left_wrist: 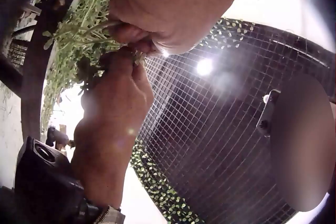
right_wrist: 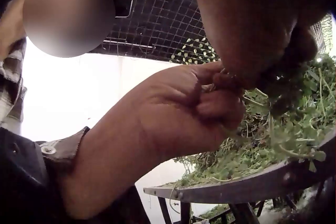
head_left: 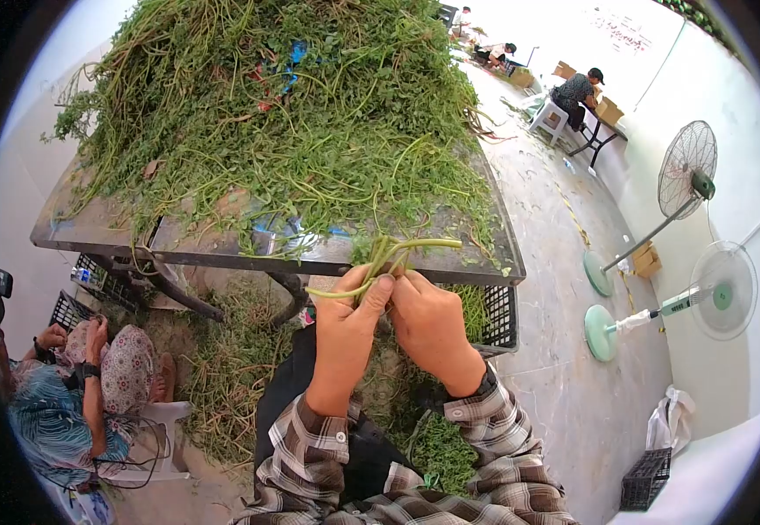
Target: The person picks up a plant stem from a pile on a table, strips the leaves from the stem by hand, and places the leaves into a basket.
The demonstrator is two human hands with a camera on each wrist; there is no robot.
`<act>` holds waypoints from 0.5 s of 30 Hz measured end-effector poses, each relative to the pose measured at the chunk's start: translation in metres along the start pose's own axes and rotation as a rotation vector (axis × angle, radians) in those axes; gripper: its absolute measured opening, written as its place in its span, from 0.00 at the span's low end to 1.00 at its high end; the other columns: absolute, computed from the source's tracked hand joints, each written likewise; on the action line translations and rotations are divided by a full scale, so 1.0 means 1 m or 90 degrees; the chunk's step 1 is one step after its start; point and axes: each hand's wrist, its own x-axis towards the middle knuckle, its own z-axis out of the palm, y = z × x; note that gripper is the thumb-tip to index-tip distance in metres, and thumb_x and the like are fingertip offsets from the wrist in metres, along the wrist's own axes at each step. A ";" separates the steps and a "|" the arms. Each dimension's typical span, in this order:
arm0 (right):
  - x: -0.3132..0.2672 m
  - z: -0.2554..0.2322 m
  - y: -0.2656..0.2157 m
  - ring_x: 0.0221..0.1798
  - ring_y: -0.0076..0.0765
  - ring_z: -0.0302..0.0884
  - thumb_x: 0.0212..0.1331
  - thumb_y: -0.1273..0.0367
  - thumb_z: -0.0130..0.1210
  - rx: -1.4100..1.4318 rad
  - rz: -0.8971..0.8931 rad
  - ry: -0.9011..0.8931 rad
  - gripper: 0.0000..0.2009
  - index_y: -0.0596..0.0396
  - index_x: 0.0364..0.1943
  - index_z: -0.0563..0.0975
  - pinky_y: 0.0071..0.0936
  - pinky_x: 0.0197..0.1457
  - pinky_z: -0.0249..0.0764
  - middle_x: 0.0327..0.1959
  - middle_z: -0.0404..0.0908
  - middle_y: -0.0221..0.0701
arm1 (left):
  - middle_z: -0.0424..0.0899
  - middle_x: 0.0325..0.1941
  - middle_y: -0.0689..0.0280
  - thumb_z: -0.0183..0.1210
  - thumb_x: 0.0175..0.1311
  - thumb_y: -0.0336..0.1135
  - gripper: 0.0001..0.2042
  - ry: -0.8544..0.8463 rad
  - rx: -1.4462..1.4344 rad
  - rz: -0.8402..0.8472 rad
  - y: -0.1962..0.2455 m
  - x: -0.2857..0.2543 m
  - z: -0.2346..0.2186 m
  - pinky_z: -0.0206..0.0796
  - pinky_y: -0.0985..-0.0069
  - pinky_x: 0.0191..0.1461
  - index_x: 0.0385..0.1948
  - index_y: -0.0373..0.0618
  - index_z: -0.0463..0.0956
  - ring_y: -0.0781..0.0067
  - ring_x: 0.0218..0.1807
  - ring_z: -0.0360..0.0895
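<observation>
Both my hands meet just in front of the table's near edge, thumbs close together. My left hand (head_left: 345,328) grips a small bunch of green leafy stems (head_left: 428,243), with one stem end poking out to the left. Pressed against it, my right hand (head_left: 432,322) pinches the same stems, its fingers curled. In the left wrist view the stems (left_wrist: 97,30) stick out past the fingers, and the right wrist view shows curled fingers (right_wrist: 220,108). The hands hide the middle of the bunch. Behind them a large heap of leafy greens (head_left: 336,114) covers most of the table (head_left: 165,245).
Below the table's right corner stands a black crate (head_left: 503,319) with stems in it. Cut greens (head_left: 231,376) litter the floor, and more greens (head_left: 443,451) lie near my lap. A seated person (head_left: 73,394) is at left. Two standing fans (head_left: 601,332) are at right.
</observation>
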 end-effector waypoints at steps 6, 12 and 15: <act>-0.002 0.000 0.001 0.29 0.47 0.73 0.51 0.75 0.51 0.014 0.029 -0.038 0.06 0.58 0.34 0.71 0.37 0.27 0.70 0.26 0.72 0.39 | 0.66 0.20 0.80 0.52 0.66 0.38 0.10 -0.013 -0.015 0.014 -0.006 0.001 -0.002 0.44 0.90 0.20 0.38 0.41 0.74 0.94 0.19 0.54; 0.001 0.003 0.023 0.32 0.57 0.70 0.54 0.74 0.49 0.222 0.141 -0.014 0.04 0.60 0.31 0.71 0.41 0.32 0.66 0.26 0.72 0.46 | 0.64 0.21 0.80 0.49 0.67 0.38 0.08 -0.022 -0.040 -0.046 -0.011 -0.004 0.007 0.44 0.90 0.19 0.37 0.45 0.71 0.94 0.18 0.52; 0.003 0.006 0.027 0.30 0.58 0.70 0.56 0.73 0.48 0.219 0.146 0.011 0.05 0.61 0.31 0.72 0.42 0.31 0.65 0.25 0.72 0.47 | 0.65 0.23 0.79 0.48 0.68 0.38 0.08 -0.015 -0.039 -0.056 -0.018 -0.001 0.008 0.44 0.90 0.19 0.36 0.45 0.71 0.94 0.19 0.53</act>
